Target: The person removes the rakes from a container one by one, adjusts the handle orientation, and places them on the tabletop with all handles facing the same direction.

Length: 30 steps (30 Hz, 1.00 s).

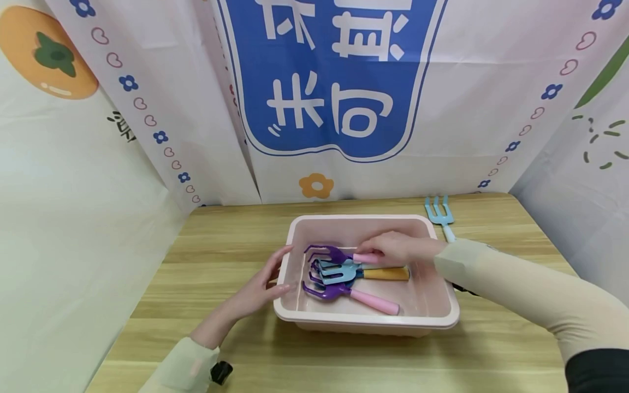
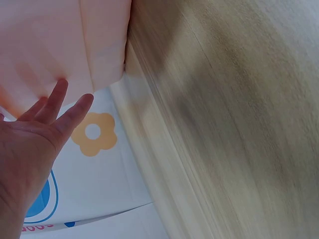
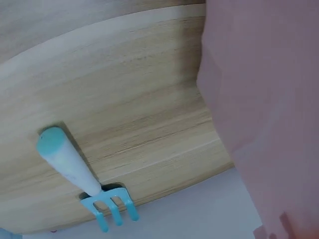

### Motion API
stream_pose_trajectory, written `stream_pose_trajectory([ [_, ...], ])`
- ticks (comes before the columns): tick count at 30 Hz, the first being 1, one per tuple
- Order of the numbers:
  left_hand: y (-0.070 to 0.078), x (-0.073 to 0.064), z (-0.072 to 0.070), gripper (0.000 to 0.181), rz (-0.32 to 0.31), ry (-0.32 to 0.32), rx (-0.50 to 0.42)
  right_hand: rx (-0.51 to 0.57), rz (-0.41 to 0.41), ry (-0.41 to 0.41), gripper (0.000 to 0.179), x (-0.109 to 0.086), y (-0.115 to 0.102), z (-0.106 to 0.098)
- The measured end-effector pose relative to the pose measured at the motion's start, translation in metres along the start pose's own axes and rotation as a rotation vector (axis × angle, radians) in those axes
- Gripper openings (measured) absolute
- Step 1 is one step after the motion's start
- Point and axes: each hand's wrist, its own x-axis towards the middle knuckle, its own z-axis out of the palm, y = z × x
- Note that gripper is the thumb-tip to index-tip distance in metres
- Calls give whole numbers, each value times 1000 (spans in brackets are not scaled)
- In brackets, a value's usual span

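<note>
A pale pink plastic basin [image 1: 363, 321] stands on the wooden table. My left hand [image 1: 260, 286] rests against its left end, and in the left wrist view the fingers [image 2: 59, 99] lie fairly straight along the outer wall. Inside the basin, my right hand [image 1: 390, 246] grips the pink handle of a purple hand rake [image 1: 336, 254]. Below it lie a light blue hand fork [image 1: 339, 271], an orange handle [image 1: 385, 273] and another purple hand rake [image 1: 334, 291] with a pink handle. These tools overlap, so some parts are hidden. The basin wall mostly hides my right hand in the right wrist view.
Another light blue fork [image 1: 440, 214] with a pale handle lies on the table [image 1: 231, 234] behind the basin's right side, partly under my right forearm. A printed white cloth [image 1: 275, 177] hangs along the table's back edge.
</note>
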Motion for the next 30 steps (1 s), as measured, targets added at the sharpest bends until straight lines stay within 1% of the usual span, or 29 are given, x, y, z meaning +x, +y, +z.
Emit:
stream_pose_trajectory([
  [2, 0, 1, 0, 77, -2, -2, -2, -7, 23, -4, 31, -1, -1, -3],
  [6, 0, 1, 0, 78, -12, -4, -3, 25, 74, -21, 30, -1, -5, -11],
  [9, 0, 1, 0, 79, -22, -3, -4, 110, 137, -55, 34, -3, -8, -20],
  [13, 0, 1, 0, 79, -27, -4, -9, 171, 166, -98, 40, -3, -10, -30],
  [17, 0, 1, 0, 79, -29, -5, -11, 194, 163, -125, 43, -6, -11, -38],
  [20, -1, 1, 0, 79, -32, -5, -10, 220, 183, -117, 47, -11, -12, -45],
  [24, 0, 1, 0, 77, -16, -8, -15, 258, 205, -85, 52, -19, -16, -55],
  [27, 0, 0, 0, 76, -13, -8, -18, 317, 215, -65, 54, -26, -18, -62],
  [30, 0, -1, 0, 77, -23, -5, -17, 387, 207, -34, 53, -33, -20, -68],
])
